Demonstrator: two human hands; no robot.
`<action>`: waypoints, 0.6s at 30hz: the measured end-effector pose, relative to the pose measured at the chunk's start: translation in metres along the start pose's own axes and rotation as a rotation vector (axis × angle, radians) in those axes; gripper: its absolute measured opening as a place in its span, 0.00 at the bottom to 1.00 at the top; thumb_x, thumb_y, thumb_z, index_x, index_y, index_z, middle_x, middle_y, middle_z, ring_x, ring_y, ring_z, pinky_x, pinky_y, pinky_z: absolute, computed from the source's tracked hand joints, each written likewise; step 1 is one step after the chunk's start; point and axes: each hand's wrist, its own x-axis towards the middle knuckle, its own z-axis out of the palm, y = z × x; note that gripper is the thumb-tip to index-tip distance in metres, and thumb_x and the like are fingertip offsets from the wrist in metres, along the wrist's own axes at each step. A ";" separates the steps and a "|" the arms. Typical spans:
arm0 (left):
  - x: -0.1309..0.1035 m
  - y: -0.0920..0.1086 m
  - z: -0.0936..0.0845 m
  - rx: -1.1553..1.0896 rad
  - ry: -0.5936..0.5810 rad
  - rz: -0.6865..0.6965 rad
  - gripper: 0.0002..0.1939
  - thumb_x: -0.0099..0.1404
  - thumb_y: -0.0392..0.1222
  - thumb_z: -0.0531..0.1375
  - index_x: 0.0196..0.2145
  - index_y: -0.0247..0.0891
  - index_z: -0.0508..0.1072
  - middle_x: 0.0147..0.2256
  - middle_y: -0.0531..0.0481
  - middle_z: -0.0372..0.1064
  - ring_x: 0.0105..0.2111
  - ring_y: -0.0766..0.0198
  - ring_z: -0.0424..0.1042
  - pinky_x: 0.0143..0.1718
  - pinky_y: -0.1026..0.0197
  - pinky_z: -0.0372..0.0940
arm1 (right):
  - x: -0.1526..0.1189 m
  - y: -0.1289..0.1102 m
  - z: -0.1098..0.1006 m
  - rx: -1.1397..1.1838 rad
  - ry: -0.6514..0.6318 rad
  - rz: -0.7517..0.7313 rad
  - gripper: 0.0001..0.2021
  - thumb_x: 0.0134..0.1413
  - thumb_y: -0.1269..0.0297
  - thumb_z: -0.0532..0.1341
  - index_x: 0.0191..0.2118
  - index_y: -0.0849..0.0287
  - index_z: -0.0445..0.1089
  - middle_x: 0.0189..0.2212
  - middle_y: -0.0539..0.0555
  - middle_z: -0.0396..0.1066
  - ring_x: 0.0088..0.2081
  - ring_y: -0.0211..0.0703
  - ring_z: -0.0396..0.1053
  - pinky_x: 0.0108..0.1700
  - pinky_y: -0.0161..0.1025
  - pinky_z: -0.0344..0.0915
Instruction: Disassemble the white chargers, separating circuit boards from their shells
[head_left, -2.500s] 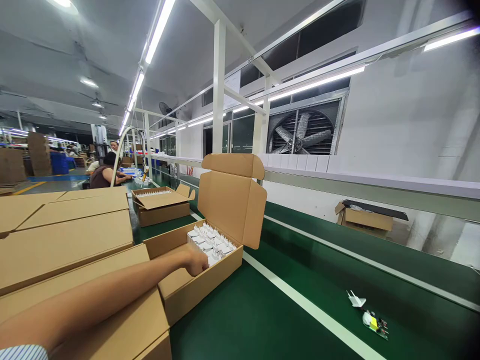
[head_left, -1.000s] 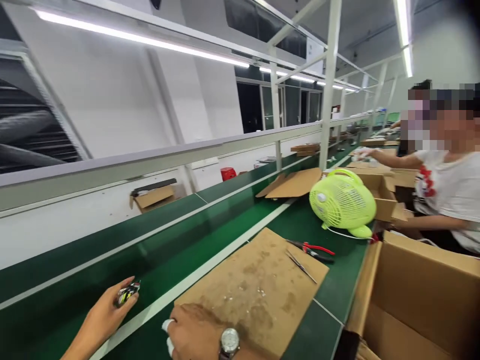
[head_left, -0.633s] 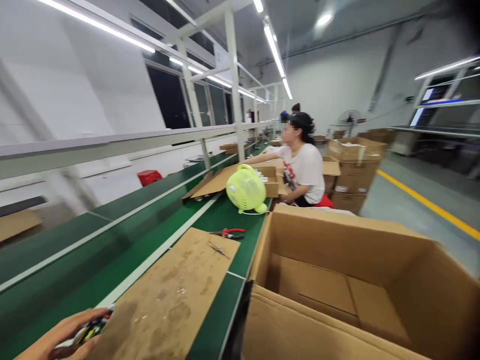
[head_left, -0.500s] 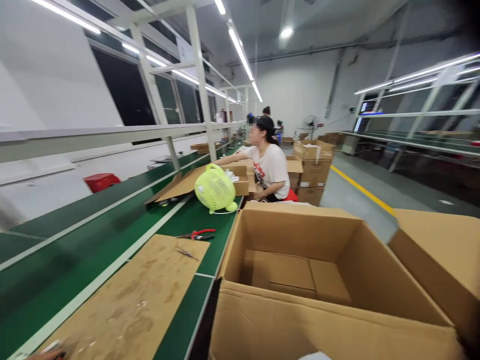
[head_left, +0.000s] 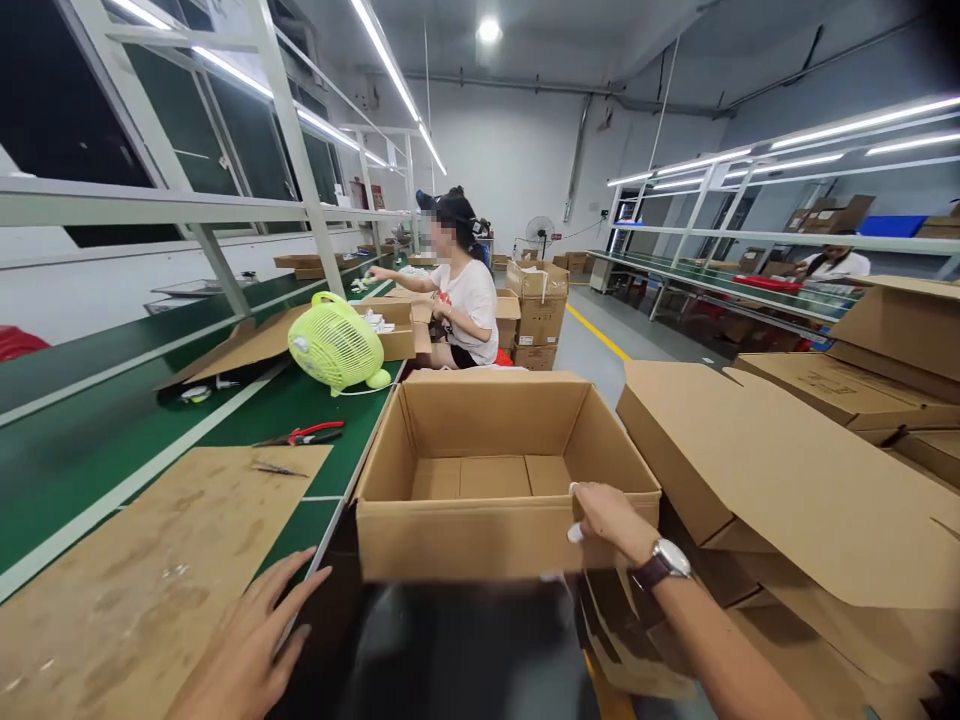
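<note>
An open, empty cardboard box (head_left: 450,540) stands right of the green conveyor. My right hand (head_left: 611,520), with a wristwatch (head_left: 664,562) and white fingertip covers, grips the box's near right corner. My left hand (head_left: 255,650) is low at the conveyor's near edge, fingers spread, holding nothing. Its fingertips reach the corner of a stained cardboard sheet (head_left: 150,550) lying on the belt.
Red-handled pliers (head_left: 311,433) and tweezers (head_left: 277,468) lie past the sheet, with a lime-green fan (head_left: 334,345) behind them. A seated co-worker (head_left: 465,290) works at small boxes further along. Flattened cartons (head_left: 787,470) are stacked at the right, beside an aisle (head_left: 600,350).
My view has swung right, from the belt to the open box. My left hand held a small part a second ago and is now empty. My right hand has moved onto the box's corner.
</note>
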 end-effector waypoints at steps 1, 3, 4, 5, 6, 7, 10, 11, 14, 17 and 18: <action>0.000 0.003 0.002 0.011 -0.021 0.005 0.21 0.68 0.50 0.55 0.55 0.54 0.78 0.65 0.49 0.67 0.63 0.41 0.68 0.62 0.38 0.69 | 0.001 0.001 0.005 -0.011 0.006 -0.002 0.13 0.61 0.60 0.70 0.48 0.62 0.74 0.45 0.57 0.76 0.48 0.52 0.74 0.55 0.54 0.69; 0.002 0.007 0.002 0.031 -0.055 -0.006 0.21 0.68 0.45 0.53 0.53 0.50 0.79 0.66 0.48 0.66 0.65 0.42 0.66 0.64 0.37 0.66 | 0.002 -0.002 0.011 -0.027 0.033 -0.011 0.10 0.68 0.60 0.64 0.48 0.61 0.73 0.45 0.55 0.76 0.48 0.49 0.74 0.55 0.53 0.70; 0.002 0.008 0.000 0.034 -0.072 -0.008 0.21 0.68 0.44 0.52 0.53 0.49 0.79 0.66 0.47 0.65 0.66 0.43 0.64 0.65 0.37 0.65 | 0.001 -0.004 0.012 -0.033 0.043 -0.016 0.11 0.68 0.59 0.64 0.48 0.61 0.73 0.45 0.55 0.76 0.48 0.49 0.74 0.55 0.53 0.70; 0.002 0.010 -0.003 0.034 -0.083 -0.009 0.21 0.68 0.43 0.52 0.53 0.47 0.79 0.67 0.46 0.64 0.66 0.43 0.63 0.66 0.37 0.64 | 0.001 -0.005 0.012 -0.038 0.051 -0.021 0.11 0.68 0.58 0.64 0.47 0.61 0.73 0.44 0.55 0.76 0.48 0.49 0.74 0.54 0.53 0.71; 0.003 0.012 -0.005 0.030 -0.089 -0.010 0.21 0.69 0.42 0.52 0.53 0.46 0.79 0.67 0.46 0.64 0.67 0.44 0.63 0.67 0.38 0.63 | 0.000 -0.006 0.012 -0.042 0.058 -0.022 0.11 0.68 0.58 0.64 0.47 0.61 0.73 0.44 0.54 0.76 0.48 0.49 0.74 0.54 0.53 0.71; 0.003 0.013 -0.007 0.022 -0.096 -0.013 0.21 0.69 0.42 0.52 0.53 0.45 0.79 0.67 0.45 0.64 0.67 0.45 0.63 0.67 0.38 0.62 | -0.002 -0.006 0.012 -0.047 0.063 -0.020 0.11 0.68 0.58 0.64 0.47 0.61 0.73 0.44 0.54 0.76 0.48 0.49 0.74 0.54 0.52 0.72; 0.005 0.015 -0.011 -0.014 -0.102 -0.023 0.21 0.68 0.44 0.52 0.52 0.44 0.79 0.65 0.45 0.66 0.66 0.45 0.63 0.68 0.40 0.61 | -0.004 -0.005 0.012 -0.062 0.071 -0.004 0.12 0.69 0.57 0.64 0.48 0.61 0.73 0.45 0.55 0.76 0.48 0.49 0.75 0.53 0.52 0.72; 0.006 0.015 -0.010 -0.025 -0.100 -0.024 0.21 0.68 0.46 0.52 0.51 0.44 0.80 0.65 0.44 0.67 0.66 0.45 0.63 0.68 0.40 0.61 | -0.004 -0.004 0.012 -0.068 0.071 0.000 0.12 0.69 0.57 0.64 0.48 0.61 0.73 0.46 0.55 0.76 0.48 0.49 0.75 0.53 0.52 0.73; 0.011 0.011 -0.006 -0.037 -0.083 -0.022 0.21 0.68 0.49 0.53 0.50 0.44 0.80 0.64 0.44 0.68 0.65 0.44 0.65 0.68 0.40 0.61 | 0.000 -0.001 0.014 -0.086 0.070 0.002 0.13 0.69 0.56 0.64 0.49 0.60 0.73 0.46 0.55 0.75 0.48 0.49 0.75 0.52 0.52 0.73; 0.013 0.008 -0.003 -0.037 -0.063 -0.004 0.20 0.70 0.52 0.52 0.50 0.47 0.79 0.64 0.47 0.67 0.64 0.43 0.66 0.65 0.41 0.64 | 0.007 0.002 0.016 -0.093 0.075 -0.005 0.13 0.69 0.55 0.64 0.48 0.61 0.73 0.46 0.55 0.75 0.47 0.48 0.75 0.51 0.51 0.74; 0.013 0.007 -0.002 -0.037 -0.055 0.005 0.19 0.71 0.52 0.52 0.50 0.48 0.79 0.64 0.50 0.67 0.63 0.44 0.67 0.64 0.41 0.65 | 0.009 0.004 0.017 -0.091 0.075 -0.008 0.13 0.68 0.55 0.64 0.48 0.61 0.73 0.45 0.55 0.75 0.46 0.48 0.75 0.50 0.51 0.74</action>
